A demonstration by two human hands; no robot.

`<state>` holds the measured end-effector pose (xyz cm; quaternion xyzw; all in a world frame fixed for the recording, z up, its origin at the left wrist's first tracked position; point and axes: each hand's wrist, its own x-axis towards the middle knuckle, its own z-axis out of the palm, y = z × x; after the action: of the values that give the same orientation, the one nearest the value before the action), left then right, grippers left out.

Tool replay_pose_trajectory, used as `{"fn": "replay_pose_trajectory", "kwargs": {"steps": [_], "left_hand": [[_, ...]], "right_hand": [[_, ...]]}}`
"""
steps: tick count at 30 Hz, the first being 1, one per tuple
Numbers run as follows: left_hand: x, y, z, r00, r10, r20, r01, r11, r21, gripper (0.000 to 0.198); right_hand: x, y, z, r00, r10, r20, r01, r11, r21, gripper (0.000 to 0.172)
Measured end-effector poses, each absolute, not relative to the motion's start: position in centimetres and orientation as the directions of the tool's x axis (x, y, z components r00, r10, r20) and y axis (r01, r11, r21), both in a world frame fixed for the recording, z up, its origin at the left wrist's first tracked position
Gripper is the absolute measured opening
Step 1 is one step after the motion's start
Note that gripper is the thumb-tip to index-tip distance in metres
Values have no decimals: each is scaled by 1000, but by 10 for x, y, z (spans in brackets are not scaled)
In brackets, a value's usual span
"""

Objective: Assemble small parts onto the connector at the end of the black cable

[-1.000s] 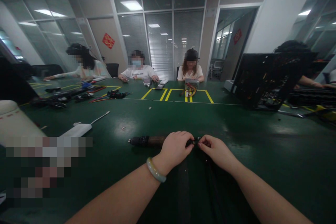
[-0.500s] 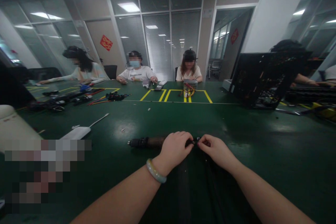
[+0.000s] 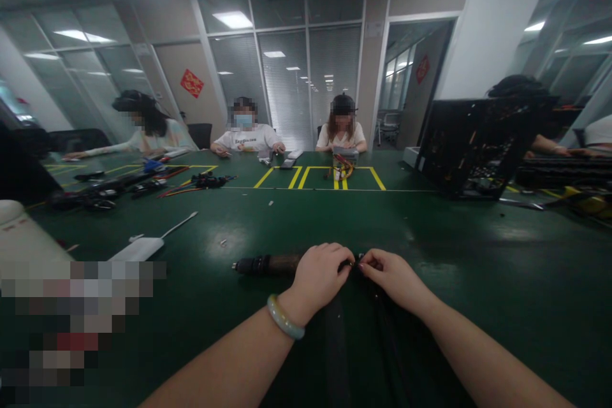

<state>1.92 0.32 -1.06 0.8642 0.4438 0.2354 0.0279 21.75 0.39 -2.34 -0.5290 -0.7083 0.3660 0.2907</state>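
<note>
A long tool (image 3: 280, 264) that looks like an electric screwdriver lies sideways in front of me, with a black nose, a small silver tip and a brown body. My left hand (image 3: 322, 274) is closed over its right end, the thumb and fingers pinching near there. A greenish bangle (image 3: 285, 319) circles my left wrist. Just to the right, my right hand (image 3: 387, 274) pinches thumb against forefinger, almost touching the left fingertips. What sits between the right fingers is too small and dark to name. Dark cord-like strips (image 3: 386, 331) run from below the hands towards me.
A white adapter with a short cable (image 3: 143, 248) lies on the green table (image 3: 229, 344) to the left. Cables and dark parts (image 3: 205, 180) lie farther back. A black computer case (image 3: 471, 146) stands at the right. Several people sit around the table.
The view has shifted slightly. Both hands keep nearly the same place and grip; the fingertips have moved only a little.
</note>
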Motion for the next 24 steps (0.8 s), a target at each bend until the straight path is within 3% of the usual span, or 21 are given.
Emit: {"fn": "replay_pose_trajectory", "kwargs": {"steps": [8, 24], "left_hand": [[21, 3, -14, 444, 803, 397, 771, -568, 288, 19], [22, 2, -11, 450, 810, 376, 787, -559, 262, 12]], "right_hand": [[216, 4, -25, -260, 965, 37, 543, 178, -821, 14], [216, 7, -30, -249, 968, 39, 551, 175, -816, 17]]}}
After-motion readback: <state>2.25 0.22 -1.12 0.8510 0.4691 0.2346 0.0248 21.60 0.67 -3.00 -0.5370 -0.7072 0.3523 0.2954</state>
